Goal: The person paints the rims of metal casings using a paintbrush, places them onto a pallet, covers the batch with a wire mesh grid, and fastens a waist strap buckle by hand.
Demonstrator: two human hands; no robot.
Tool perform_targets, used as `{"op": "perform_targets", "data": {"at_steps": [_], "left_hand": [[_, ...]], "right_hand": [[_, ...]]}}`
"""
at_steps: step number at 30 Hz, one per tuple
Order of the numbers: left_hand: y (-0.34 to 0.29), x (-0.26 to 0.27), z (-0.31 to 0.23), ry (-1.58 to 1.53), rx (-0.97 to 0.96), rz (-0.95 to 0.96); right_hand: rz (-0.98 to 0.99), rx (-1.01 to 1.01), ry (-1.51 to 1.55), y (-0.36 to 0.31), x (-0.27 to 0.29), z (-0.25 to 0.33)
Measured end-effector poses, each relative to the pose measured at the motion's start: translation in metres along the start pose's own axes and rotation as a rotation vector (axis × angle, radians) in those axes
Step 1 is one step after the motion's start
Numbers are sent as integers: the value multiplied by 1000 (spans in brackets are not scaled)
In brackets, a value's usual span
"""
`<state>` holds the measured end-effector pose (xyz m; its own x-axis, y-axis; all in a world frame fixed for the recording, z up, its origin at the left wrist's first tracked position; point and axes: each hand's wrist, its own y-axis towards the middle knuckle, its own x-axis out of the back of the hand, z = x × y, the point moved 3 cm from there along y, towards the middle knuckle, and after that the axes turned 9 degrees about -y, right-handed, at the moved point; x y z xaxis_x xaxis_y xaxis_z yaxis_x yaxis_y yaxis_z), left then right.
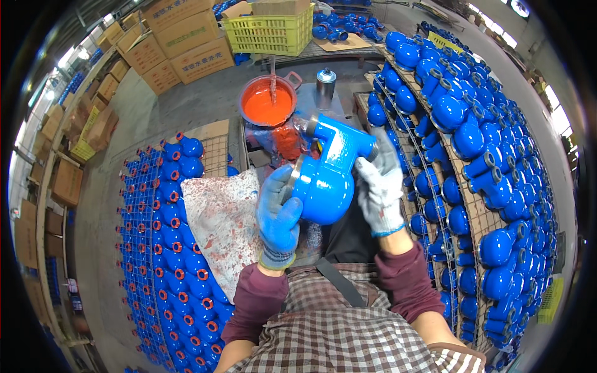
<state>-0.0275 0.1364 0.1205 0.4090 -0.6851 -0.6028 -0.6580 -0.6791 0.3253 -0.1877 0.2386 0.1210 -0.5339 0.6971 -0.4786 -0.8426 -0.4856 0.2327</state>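
A glossy blue water meter body (333,186) with bare threaded pipe ends is held up in front of my lap. My left hand (278,214), in a blue-stained glove, grips it around the wide threaded collar. At the other side, my right hand (379,189) in a white-grey glove holds it by the threaded end on the right. Just beyond it stands a pot (244,103) of orange paint with a paint-smeared stick (272,84) leaning in it. A metal spray can (325,90) stands to the pot's right.
Blue bodies with orange-red rims (180,248) crowd a wire rack at left, partly under a paint-spotted cloth (224,217). Many blue bodies (497,180) are stacked on wire-mesh shelving at right. Cartons (186,46) and a yellow crate (267,34) stand at the back.
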Motion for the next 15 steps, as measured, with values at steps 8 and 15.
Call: {"op": "perform_targets", "data": {"at_steps": [8,15], "left_hand": [[-5,2,18,55,6,-2],[23,-30,3,814,-600,264]], "right_hand": [[-105,-385,270,-25,-15,-25],[125,-523,623,-46,-25,-23]]}}
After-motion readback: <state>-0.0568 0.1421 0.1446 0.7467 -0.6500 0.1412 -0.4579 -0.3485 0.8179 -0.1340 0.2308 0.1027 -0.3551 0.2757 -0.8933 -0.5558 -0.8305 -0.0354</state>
